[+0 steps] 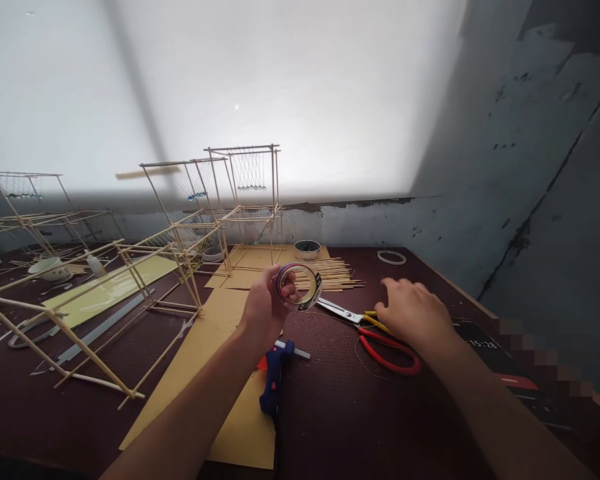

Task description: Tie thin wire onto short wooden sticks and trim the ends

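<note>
My left hand grips a ring-shaped spool with a black printed label, held up above the table. A thin strand seems to run from near the spool toward the scissors. My right hand hovers over the scissors, which have silver blades, a red handle and yellow parts partly under the hand. Its thumb and forefinger are apart, and I see nothing between them. Below my left hand, a blue glue gun with a small red light lies partly on a tan board.
Thin wooden sticks lie behind the spool, beside a round tin. Stick frames with hanging beads stand left of centre. A ring lies at the back right. A dark clock display sits by the right edge.
</note>
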Action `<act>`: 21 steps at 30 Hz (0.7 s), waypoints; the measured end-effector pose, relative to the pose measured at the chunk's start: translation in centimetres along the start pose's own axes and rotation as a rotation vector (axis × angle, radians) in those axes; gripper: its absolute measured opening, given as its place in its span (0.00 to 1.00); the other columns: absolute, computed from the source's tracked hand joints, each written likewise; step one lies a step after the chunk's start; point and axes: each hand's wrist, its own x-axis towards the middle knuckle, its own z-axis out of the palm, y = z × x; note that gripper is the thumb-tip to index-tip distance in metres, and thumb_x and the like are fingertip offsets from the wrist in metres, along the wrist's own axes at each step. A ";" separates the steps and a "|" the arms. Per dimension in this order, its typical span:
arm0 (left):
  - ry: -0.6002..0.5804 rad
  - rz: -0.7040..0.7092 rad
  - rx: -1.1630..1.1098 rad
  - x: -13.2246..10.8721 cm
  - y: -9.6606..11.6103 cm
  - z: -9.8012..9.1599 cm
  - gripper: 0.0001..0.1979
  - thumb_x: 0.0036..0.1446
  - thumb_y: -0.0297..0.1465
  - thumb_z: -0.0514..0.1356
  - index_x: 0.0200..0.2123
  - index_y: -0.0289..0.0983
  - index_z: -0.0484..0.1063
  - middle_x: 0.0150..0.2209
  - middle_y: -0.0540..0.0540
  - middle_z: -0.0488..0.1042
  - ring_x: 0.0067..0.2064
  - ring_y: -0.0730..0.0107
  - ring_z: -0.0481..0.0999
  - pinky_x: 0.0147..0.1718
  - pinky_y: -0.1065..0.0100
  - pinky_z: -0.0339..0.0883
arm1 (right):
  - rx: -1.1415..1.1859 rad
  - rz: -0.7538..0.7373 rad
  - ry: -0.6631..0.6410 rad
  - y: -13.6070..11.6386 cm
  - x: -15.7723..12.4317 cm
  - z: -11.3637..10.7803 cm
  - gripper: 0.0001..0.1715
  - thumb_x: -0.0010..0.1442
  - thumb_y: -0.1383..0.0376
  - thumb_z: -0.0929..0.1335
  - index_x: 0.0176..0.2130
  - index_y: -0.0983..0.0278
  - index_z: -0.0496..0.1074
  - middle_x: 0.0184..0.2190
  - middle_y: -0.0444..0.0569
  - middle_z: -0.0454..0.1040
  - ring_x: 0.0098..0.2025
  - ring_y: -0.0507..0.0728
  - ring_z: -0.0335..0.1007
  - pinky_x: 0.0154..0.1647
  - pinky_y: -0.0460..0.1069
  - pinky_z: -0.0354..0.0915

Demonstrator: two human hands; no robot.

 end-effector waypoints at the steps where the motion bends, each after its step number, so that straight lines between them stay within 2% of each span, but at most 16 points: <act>1: 0.007 -0.020 -0.001 0.0 0.1 0.0 0.16 0.62 0.35 0.55 0.27 0.31 0.72 0.19 0.52 0.58 0.22 0.77 0.59 0.21 0.75 0.57 | 0.047 -0.102 0.064 -0.5 -0.3 0.0 0.27 0.50 0.71 0.66 0.50 0.66 0.78 0.51 0.63 0.76 0.55 0.73 0.69 0.51 0.64 0.66; 3: 0.009 -0.034 -0.004 -0.1 0.1 0.1 0.17 0.64 0.35 0.54 0.27 0.31 0.72 0.19 0.52 0.57 0.21 0.77 0.60 0.21 0.76 0.57 | 0.230 -0.360 0.188 -1.7 -1.1 0.0 0.34 0.50 0.75 0.63 0.56 0.62 0.74 0.60 0.54 0.70 0.63 0.66 0.63 0.60 0.59 0.63; 5: -0.006 -0.020 -0.005 0.0 0.0 0.2 0.16 0.64 0.34 0.54 0.27 0.31 0.72 0.20 0.51 0.60 0.21 0.78 0.59 0.21 0.75 0.59 | 0.419 -0.564 0.252 -2.9 -1.9 0.1 0.38 0.49 0.77 0.62 0.57 0.61 0.73 0.61 0.49 0.70 0.63 0.61 0.63 0.63 0.56 0.62; 6: -0.011 -0.001 -0.008 0.0 -0.1 0.2 0.16 0.64 0.33 0.54 0.27 0.30 0.72 0.22 0.50 0.62 0.22 0.78 0.59 0.22 0.75 0.60 | 0.470 -0.613 0.251 -3.5 -2.3 0.2 0.38 0.48 0.77 0.62 0.57 0.61 0.73 0.60 0.49 0.71 0.63 0.60 0.63 0.64 0.56 0.61; 9: -0.021 0.026 -0.014 -0.1 -0.1 0.4 0.15 0.64 0.32 0.54 0.27 0.30 0.72 0.24 0.49 0.65 0.22 0.79 0.59 0.23 0.74 0.62 | 0.502 -0.650 0.230 -4.8 -3.1 1.1 0.35 0.50 0.75 0.63 0.58 0.65 0.71 0.57 0.52 0.73 0.62 0.62 0.64 0.65 0.59 0.61; 11: -0.029 -0.015 -0.005 -0.2 0.0 0.4 0.17 0.65 0.33 0.53 0.27 0.30 0.72 0.21 0.50 0.61 0.22 0.78 0.59 0.23 0.75 0.61 | 0.529 -0.649 0.219 -5.2 -3.3 1.6 0.34 0.53 0.74 0.64 0.59 0.65 0.69 0.58 0.53 0.72 0.62 0.62 0.64 0.65 0.59 0.61; 13: -0.045 -0.059 0.005 -0.3 0.1 0.4 0.18 0.65 0.34 0.52 0.27 0.30 0.72 0.19 0.52 0.57 0.21 0.77 0.59 0.23 0.75 0.61 | 0.581 -0.638 0.223 -5.4 -3.4 1.7 0.38 0.53 0.75 0.63 0.63 0.63 0.65 0.61 0.52 0.69 0.64 0.61 0.62 0.66 0.59 0.60; 16: -0.080 -0.068 0.009 -0.3 0.0 0.3 0.17 0.65 0.35 0.53 0.27 0.31 0.72 0.19 0.52 0.58 0.21 0.78 0.58 0.23 0.75 0.60 | 0.662 -0.632 0.254 -5.3 -3.5 1.2 0.43 0.51 0.78 0.62 0.65 0.60 0.62 0.68 0.48 0.60 0.69 0.59 0.55 0.69 0.58 0.56; 18: -0.116 -0.059 0.013 -0.3 -0.1 0.3 0.16 0.64 0.34 0.55 0.27 0.30 0.72 0.20 0.51 0.60 0.21 0.78 0.58 0.24 0.75 0.61 | 0.690 -0.661 0.268 -5.2 -3.6 0.7 0.43 0.51 0.79 0.62 0.64 0.58 0.64 0.69 0.46 0.57 0.70 0.59 0.52 0.70 0.58 0.53; 21: -0.133 -0.065 0.027 -0.3 -0.2 0.4 0.14 0.63 0.34 0.56 0.28 0.31 0.72 0.21 0.51 0.61 0.21 0.79 0.58 0.24 0.74 0.61 | 0.737 -0.721 0.250 -5.0 -3.7 0.1 0.40 0.54 0.79 0.62 0.62 0.57 0.66 0.67 0.45 0.62 0.69 0.59 0.55 0.70 0.58 0.53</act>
